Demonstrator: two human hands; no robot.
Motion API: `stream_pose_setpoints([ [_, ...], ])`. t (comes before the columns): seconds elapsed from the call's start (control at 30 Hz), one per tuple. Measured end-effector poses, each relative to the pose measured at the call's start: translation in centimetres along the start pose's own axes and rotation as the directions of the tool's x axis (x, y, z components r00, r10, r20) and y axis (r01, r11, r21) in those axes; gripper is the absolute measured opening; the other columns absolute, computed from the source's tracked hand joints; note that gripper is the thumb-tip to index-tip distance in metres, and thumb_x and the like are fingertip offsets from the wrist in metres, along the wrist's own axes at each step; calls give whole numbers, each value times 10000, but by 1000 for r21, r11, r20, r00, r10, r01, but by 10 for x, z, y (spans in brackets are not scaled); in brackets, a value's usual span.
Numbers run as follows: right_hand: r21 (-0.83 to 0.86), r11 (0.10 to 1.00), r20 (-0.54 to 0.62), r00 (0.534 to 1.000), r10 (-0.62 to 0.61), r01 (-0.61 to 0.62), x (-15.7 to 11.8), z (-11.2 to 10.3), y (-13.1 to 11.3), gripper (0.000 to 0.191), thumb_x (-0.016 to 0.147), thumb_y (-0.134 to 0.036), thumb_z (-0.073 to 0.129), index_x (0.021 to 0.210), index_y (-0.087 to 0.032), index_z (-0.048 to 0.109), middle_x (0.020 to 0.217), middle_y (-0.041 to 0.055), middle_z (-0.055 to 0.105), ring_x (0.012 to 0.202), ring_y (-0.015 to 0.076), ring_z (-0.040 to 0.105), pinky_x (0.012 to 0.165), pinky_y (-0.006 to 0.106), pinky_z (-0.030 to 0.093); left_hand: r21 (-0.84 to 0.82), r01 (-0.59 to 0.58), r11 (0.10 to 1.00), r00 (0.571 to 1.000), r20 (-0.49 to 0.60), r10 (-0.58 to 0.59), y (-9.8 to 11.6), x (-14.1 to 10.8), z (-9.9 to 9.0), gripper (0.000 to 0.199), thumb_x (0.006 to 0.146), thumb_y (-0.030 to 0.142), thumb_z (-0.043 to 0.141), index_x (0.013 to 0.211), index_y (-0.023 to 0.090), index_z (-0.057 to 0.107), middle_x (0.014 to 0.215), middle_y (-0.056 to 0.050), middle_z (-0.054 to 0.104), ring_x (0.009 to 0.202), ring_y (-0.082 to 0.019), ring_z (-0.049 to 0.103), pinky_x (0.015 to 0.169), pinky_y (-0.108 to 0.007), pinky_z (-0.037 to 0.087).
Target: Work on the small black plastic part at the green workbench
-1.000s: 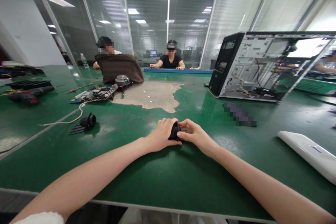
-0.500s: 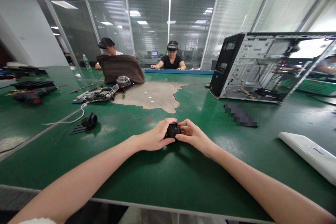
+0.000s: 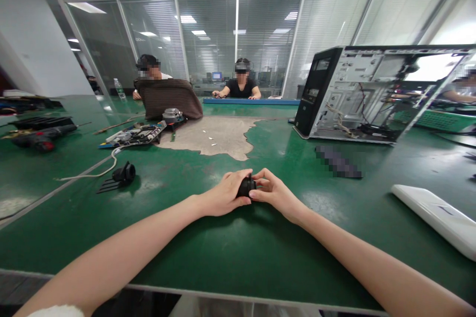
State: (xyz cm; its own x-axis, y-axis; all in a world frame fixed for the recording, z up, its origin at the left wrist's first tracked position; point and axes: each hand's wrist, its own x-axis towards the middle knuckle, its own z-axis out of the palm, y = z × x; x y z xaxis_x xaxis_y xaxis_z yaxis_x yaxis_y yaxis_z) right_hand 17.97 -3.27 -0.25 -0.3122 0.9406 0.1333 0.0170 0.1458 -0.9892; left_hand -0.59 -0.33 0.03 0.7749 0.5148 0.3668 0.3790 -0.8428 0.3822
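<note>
Between my two hands is a small, rounded black part (image 3: 245,186), just above or on the green tabletop (image 3: 223,252); its exact kind is unclear. My left hand (image 3: 226,192) wraps round its left side, with the thumb along the near edge. From the right, the fingertips of my right hand (image 3: 273,194) pinch its edge. Fingers cover much of the part. Off to the left lies another black piece (image 3: 124,173), with a round collar and several long prongs.
An open computer case (image 3: 322,94) stands at the right, near a white slab-like object (image 3: 433,218). Left of centre are a circuit board (image 3: 136,133), a white cable (image 3: 92,175) and a brown cloth-covered object (image 3: 167,96). A power drill (image 3: 40,137) lies far left. Two people sit across the table.
The black part has turned slightly in my hands, and my left fingers now cover more of it. My view has shifted a little to the right.
</note>
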Motion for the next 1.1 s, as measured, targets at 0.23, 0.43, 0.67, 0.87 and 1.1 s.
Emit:
stream_pose_setpoints([
  [0.23,4,1000,-36,999,12,-12,-1,1,-1,334,637,-329,715,827,-210,467,957,7,546,745,130,588,704,321,503,-11,-30,999,999,-15,30,-4,2,3,776,799,391,575,1361,249,59,1351,-118,341,1226,-250,332,989,-429,259],
  [0.43,76,996,-14,998,53,-52,-5,3,-3,253,739,-383,617,870,-219,477,932,3,518,799,129,573,758,352,511,28,-8,1000,998,-65,10,-2,3,6,760,740,397,644,1306,232,165,1261,-122,401,1153,-259,396,946,-416,292],
  [0.67,-108,991,-22,997,-78,76,0,-1,0,268,683,-337,672,818,-202,485,880,5,564,827,170,589,802,371,466,33,29,999,995,-92,-26,0,2,8,655,763,409,614,1254,208,230,1204,-120,427,1114,-264,413,914,-414,318],
  [0.87,-104,992,-21,997,-79,77,-1,-1,-2,247,713,-364,640,828,-197,498,876,8,580,821,169,592,787,353,460,42,43,998,995,-90,-39,0,2,8,644,770,431,599,1251,206,235,1190,-115,432,1103,-263,419,909,-420,324],
  [1.1,-120,993,13,1000,-1,2,3,-4,1,294,737,-388,607,931,-200,492,967,31,549,836,158,576,803,365,461,89,11,996,994,-107,-2,-1,2,8,640,772,411,602,1250,206,229,1199,-122,429,1123,-266,403,926,-422,306],
])
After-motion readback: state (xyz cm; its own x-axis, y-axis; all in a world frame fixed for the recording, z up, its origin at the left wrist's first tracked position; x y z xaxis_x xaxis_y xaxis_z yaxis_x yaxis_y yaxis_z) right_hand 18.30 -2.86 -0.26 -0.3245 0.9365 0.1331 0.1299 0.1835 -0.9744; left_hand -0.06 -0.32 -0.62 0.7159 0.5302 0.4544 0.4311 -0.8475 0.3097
